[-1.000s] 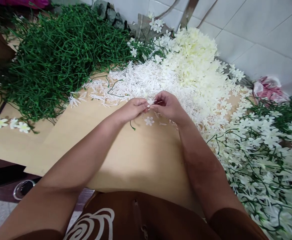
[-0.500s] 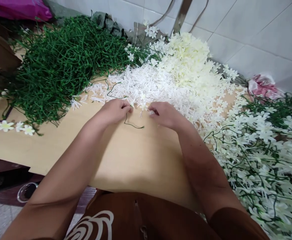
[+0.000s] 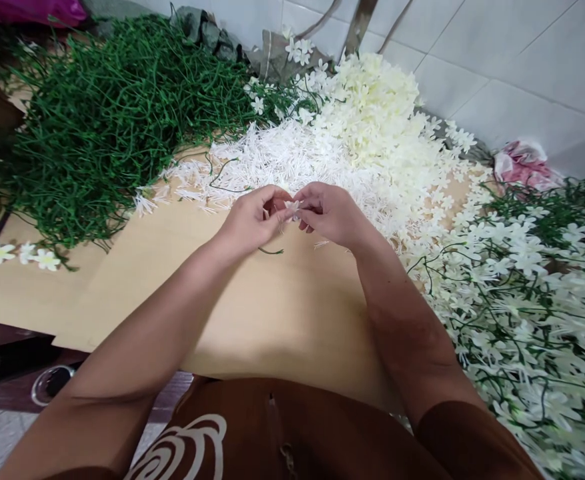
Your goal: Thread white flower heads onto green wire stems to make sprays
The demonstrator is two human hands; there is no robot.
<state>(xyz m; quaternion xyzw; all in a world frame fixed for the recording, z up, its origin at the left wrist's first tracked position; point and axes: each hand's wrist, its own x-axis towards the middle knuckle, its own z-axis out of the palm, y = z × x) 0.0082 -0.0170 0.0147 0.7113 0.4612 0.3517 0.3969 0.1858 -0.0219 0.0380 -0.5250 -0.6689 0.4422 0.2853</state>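
My left hand (image 3: 258,219) and my right hand (image 3: 333,212) meet above the board, fingertips together at a small white artificial flower (image 3: 295,208). The right thumb and fingers pinch the flower. The left hand is closed too; from beneath it the end of a green artificial stem (image 3: 272,251) pokes out, while most of that stem is hidden by the hand. Just beyond the hands lies a heap of thin white stamens (image 3: 282,157), with a few loose ones (image 3: 322,245) on the board below the right hand.
Green stems (image 3: 122,127) are piled at the left, cream petals (image 3: 372,110) at the back. Finished-looking white flowers on stems (image 3: 532,333) cover the right side. Several flowers (image 3: 17,253) rest at the left of the tan board (image 3: 282,320). A tiled wall (image 3: 512,73) stands behind.
My hands have come together from a small gap, the left moving right and the right closing in to meet it at the flower. More of the stem is now covered by my left hand.
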